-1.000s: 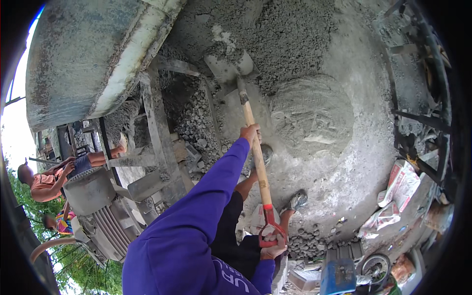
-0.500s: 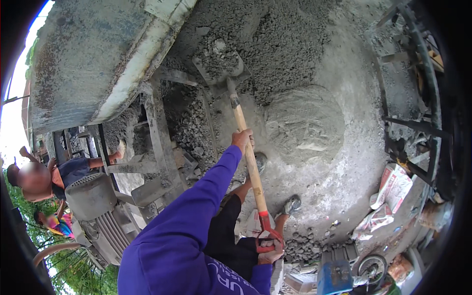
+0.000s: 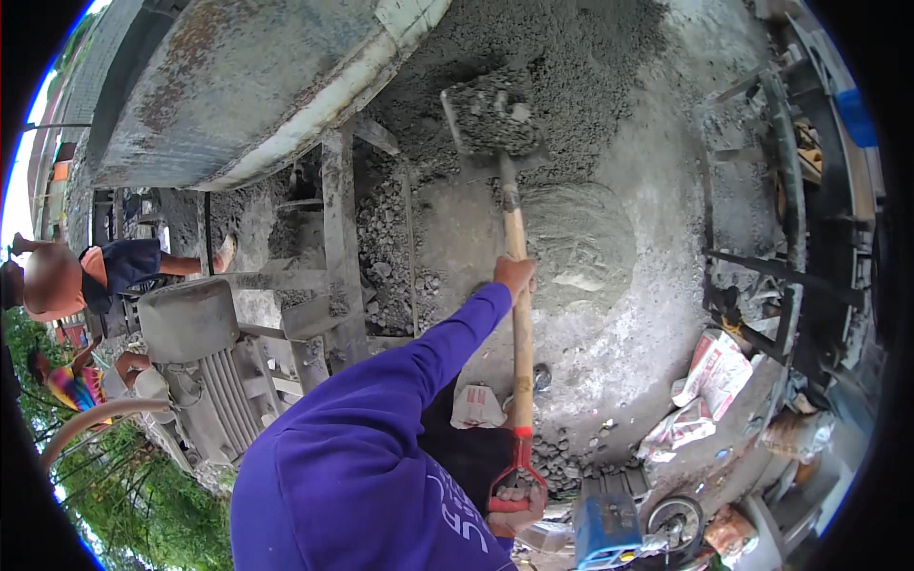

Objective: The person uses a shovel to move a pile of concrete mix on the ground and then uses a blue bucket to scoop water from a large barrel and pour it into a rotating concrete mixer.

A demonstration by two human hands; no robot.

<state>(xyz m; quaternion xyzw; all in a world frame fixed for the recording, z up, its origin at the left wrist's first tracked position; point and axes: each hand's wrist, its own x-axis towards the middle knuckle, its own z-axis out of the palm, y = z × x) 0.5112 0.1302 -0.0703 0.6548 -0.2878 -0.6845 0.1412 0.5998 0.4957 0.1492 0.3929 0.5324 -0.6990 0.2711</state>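
Observation:
A shovel (image 3: pixel 522 366) with a wooden shaft and a red D-shaped handle reaches away from me. My left hand (image 3: pixel 515 275) is wrapped round the middle of its shaft. Close to my body, my right hand (image 3: pixel 514 515) grips the red handle. On the metal blade rests a heap of grey, lumpy concrete mix (image 3: pixel 497 112), which hides most of the blade. Beneath and beyond it spreads more loose grey mix (image 3: pixel 600 71). A smooth, wet-looking patch of mortar (image 3: pixel 581 243) lies on the ground just right of the shaft.
A large rusty metal drum (image 3: pixel 257 81) on a frame stands at left, with a motor (image 3: pixel 190 319) below it. Two people are beyond these. Gravel (image 3: pixel 386 271) lies under the frame. At right are a metal frame (image 3: pixel 790 219), crumpled sacks (image 3: pixel 709 376) and a blue container (image 3: pixel 607 528).
The loaded shovel has swung to the right and stands more upright in the picture. Both my hands keep their grip, and the view has shifted.

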